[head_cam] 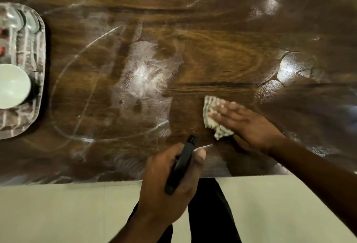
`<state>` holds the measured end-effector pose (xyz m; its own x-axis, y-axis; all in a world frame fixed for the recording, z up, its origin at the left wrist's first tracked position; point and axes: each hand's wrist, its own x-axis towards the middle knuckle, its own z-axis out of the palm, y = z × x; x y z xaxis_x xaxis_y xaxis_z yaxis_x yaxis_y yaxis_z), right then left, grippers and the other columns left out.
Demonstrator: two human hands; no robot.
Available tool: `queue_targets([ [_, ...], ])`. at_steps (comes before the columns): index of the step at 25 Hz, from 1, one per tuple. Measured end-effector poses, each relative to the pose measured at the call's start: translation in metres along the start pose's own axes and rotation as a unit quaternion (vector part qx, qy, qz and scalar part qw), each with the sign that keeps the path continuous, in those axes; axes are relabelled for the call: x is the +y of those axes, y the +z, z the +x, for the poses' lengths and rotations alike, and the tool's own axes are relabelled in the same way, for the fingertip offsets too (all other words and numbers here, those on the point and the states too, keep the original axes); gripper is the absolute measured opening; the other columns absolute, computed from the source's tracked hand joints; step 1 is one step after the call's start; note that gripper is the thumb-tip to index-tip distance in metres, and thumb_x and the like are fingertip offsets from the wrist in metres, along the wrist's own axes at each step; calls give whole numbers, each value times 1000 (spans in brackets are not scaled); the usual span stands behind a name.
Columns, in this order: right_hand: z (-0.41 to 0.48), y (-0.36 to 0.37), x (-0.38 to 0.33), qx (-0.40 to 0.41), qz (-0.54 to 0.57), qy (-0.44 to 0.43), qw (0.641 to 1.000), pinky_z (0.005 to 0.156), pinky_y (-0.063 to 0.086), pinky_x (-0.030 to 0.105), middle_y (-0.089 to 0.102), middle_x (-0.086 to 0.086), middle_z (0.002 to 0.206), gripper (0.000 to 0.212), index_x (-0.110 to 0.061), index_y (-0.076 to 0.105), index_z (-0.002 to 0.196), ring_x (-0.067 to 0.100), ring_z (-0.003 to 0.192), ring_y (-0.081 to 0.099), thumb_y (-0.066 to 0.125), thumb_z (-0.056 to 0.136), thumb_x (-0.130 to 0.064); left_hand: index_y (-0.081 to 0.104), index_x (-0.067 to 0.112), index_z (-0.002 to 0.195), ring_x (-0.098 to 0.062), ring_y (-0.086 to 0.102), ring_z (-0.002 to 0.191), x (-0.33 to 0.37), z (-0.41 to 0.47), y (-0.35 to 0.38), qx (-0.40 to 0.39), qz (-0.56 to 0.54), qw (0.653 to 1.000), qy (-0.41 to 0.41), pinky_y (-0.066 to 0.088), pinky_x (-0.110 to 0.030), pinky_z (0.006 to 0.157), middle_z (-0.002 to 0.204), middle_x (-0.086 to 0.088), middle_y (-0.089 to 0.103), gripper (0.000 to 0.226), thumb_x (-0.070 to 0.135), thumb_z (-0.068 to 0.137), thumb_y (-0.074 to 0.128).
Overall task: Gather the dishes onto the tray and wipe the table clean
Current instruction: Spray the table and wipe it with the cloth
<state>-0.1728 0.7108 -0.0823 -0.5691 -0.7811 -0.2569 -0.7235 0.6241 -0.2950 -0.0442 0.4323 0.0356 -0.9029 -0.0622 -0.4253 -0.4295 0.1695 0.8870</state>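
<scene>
Right hand (245, 125) flat on crumpled pale cloth (211, 116), for pressure
left hand (170, 183) grips slim black stick (181, 165), parked aside

A silvery tray (42, 53) lies at the left end of the dark wooden counter (212, 40), holding a white bowl (13, 86) and shiny spoons (31, 22). Wet streaks cover the counter. A pale crumpled cloth (208, 104) lies near-right, under the flat right hand (245, 123).

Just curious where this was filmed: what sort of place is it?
Probably a dining area, home or eatery. A wooden table shows wet wipe streaks, a tray at its end holds a bowl and spoons, and the right hand presses a cloth on it.
</scene>
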Motion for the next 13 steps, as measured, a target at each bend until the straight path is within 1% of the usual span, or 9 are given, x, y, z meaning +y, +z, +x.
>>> queue_targets([
  [1, -1, -1, 0, 54, 43, 107, 992, 129, 26, 54, 23, 1, 177, 76, -28, 26, 168, 25, 165, 16, 51, 96, -22, 49, 33, 64, -18, 43, 50, -4, -5, -1, -3, -4, 1000, -5, 33, -35, 51, 55, 6, 44, 42, 48, 99, 68],
  [3, 19, 8, -31, 154, 115, 307, 932, 130, 23, 55, 23, 2, 177, 78, -27, 27, 168, 26, 165, 14, 48, 93, -16, 53, 29, 67, -17, 46, 52, -11, -16, -1, -11, -18, 1000, -15, 34, -26, 52, 58, 3, 47, 40, 46, 99, 70],
  [5, 44, 24, -83, 197, 150, 401, 882, 132, 17, 53, 22, 3, 177, 78, -24, 27, 168, 26, 165, 10, 49, 95, -14, 58, 23, 74, -21, 52, 55, -23, -24, 0, -20, -16, 999, -24, 37, -24, 55, 62, -4, 52, 37, 48, 98, 71],
  [6, 47, 35, -111, 197, 147, 380, 892, 132, 16, 53, 23, 3, 176, 77, -23, 28, 168, 26, 165, 9, 52, 95, -15, 61, 22, 78, -22, 55, 57, -25, -29, 2, -20, -15, 999, -31, 40, -25, 56, 65, -6, 55, 34, 49, 97, 71],
  [7, 43, 47, -137, 181, 131, 312, 923, 133, 15, 52, 25, 3, 176, 76, -22, 30, 167, 24, 165, 7, 57, 96, -18, 65, 23, 81, -21, 59, 60, -26, -33, 5, -17, -14, 999, -38, 44, -26, 58, 68, -5, 60, 31, 48, 97, 72],
  [9, 10, 65, -175, 121, 73, 115, 983, 133, 14, 48, 31, 1, 173, 77, -24, 34, 164, 19, 164, 7, 67, 94, -27, 73, 27, 86, -10, 69, 68, -27, -42, 12, 4, -13, 998, -54, 52, -22, 63, 74, 5, 72, 19, 41, 98, 75],
  [10, -13, 72, -178, 91, 50, 39, 994, 133, 17, 47, 34, 1, 172, 80, -23, 35, 163, 20, 164, 12, 71, 90, -28, 74, 29, 83, -5, 71, 69, -24, -47, 16, 21, -18, 998, -59, 53, -17, 63, 73, 11, 74, 16, 37, 97, 75],
  [12, -61, 75, -160, 55, 25, 3, 998, 131, 26, 50, 35, 2, 172, 84, -23, 36, 162, 26, 162, 25, 71, 86, -24, 64, 28, 65, -2, 61, 53, -21, -56, 21, 45, -20, 997, -57, 44, -13, 54, 56, 14, 63, 30, 38, 92, 71],
  [13, -84, 76, -147, 65, 31, 56, 996, 129, 29, 52, 35, 3, 172, 81, -22, 37, 163, 28, 161, 29, 68, 88, -22, 58, 24, 60, -5, 53, 47, -21, -60, 22, 55, -8, 997, -54, 40, -15, 51, 50, 11, 56, 37, 42, 90, 70],
])
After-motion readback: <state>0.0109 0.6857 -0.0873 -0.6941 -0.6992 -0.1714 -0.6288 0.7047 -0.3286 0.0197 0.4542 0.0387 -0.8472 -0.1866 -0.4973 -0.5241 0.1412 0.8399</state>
